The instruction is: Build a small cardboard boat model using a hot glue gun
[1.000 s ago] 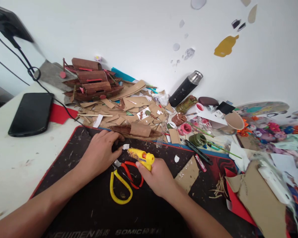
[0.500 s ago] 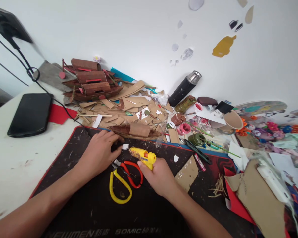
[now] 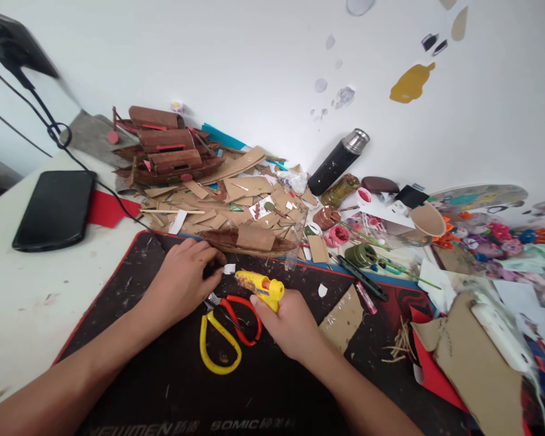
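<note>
My right hand (image 3: 295,324) is wrapped round a yellow hot glue gun (image 3: 261,287), its nozzle pointing left. Just ahead of the nozzle is a small white paper piece (image 3: 229,269), pinched at the fingertips of my left hand (image 3: 186,275). Partly behind those fingertips lies a small brown model boat (image 3: 254,238) with a curved cardboard canopy, along the mat's back edge. Scissors (image 3: 220,345) with one yellow and one red handle loop lie on the mat between my hands, their blades partly hidden by my left hand.
The dark mat (image 3: 163,375) carries a cardboard piece (image 3: 343,318) and another white scrap (image 3: 322,290). Finished-looking model boats (image 3: 168,148) stand behind cardboard scraps. A black phone (image 3: 54,209) lies left; a black flask (image 3: 338,160) and paint jars (image 3: 361,254) stand back right.
Both hands, the glue gun and the paper piece keep nearly the same places. The glue gun has shifted very slightly left.
</note>
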A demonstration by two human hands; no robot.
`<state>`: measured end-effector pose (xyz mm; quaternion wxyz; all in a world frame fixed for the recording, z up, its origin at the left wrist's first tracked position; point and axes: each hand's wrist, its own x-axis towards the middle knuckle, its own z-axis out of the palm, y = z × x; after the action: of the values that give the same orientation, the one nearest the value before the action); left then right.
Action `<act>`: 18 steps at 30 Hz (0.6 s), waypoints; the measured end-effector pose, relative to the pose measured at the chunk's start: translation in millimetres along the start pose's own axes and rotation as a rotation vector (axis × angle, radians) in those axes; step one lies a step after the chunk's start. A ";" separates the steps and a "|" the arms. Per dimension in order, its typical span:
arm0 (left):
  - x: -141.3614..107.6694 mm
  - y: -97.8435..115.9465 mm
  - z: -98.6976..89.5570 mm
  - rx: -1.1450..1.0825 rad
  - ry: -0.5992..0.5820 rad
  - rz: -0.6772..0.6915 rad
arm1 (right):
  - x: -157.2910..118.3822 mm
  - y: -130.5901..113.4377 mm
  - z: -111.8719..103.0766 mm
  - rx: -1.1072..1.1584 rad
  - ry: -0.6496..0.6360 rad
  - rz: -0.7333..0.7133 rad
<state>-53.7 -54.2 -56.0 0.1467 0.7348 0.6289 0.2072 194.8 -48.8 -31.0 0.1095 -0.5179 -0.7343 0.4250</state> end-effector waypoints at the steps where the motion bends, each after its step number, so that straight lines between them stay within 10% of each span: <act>1: 0.3 0.2 -0.2 0.000 -0.002 -0.001 | 0.0 -0.5 -0.2 -0.006 -0.001 0.002; 18: 3.1 0.2 -1.3 0.020 0.001 0.006 | -4.6 -3.0 -2.9 0.032 0.000 0.045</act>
<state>-53.8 -51.2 -54.4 0.1384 0.7379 0.6290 0.2017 196.6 -51.6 -25.8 0.1080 -0.5323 -0.7157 0.4391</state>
